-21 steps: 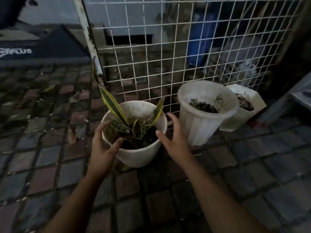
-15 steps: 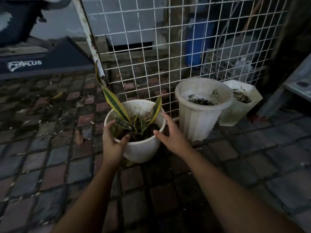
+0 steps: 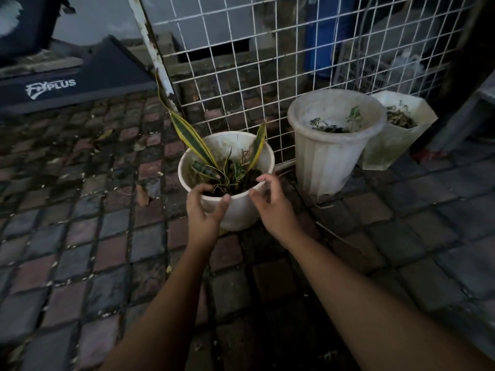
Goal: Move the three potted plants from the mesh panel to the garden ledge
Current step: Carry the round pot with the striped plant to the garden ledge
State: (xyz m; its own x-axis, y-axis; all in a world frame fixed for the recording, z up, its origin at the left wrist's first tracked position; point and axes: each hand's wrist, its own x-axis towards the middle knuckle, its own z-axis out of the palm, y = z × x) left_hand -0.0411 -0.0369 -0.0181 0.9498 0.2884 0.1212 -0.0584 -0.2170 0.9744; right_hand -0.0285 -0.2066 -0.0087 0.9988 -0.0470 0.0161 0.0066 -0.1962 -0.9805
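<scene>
A round white pot (image 3: pixel 241 214) with a yellow-edged snake plant stands on brick paving in front of the white mesh panel (image 3: pixel 267 62). My left hand (image 3: pixel 205 214) grips its near rim, fingers inside and thumb outside. My right hand (image 3: pixel 274 207) pinches the rim on the near right side, index finger curled over the edge. To the right, a taller ribbed white pot (image 3: pixel 326 159) with small sprouts stands against the mesh. An angular white pot (image 3: pixel 388 151) sits beside it, partly hidden behind it. No garden ledge is in sight.
A rusty white post (image 3: pixel 152 49) frames the mesh on the left. A dark board with "PLUS" lettering (image 3: pixel 67 84) lies at the far left. A blue drum (image 3: pixel 318 36) and a crate stand behind the mesh. Wet brick paving (image 3: pixel 80 236) spreads left and near.
Both hands have gone from open beside the snake plant pot to curled onto its near rim. The view has pulled back a little; the pot still stands on the paving.
</scene>
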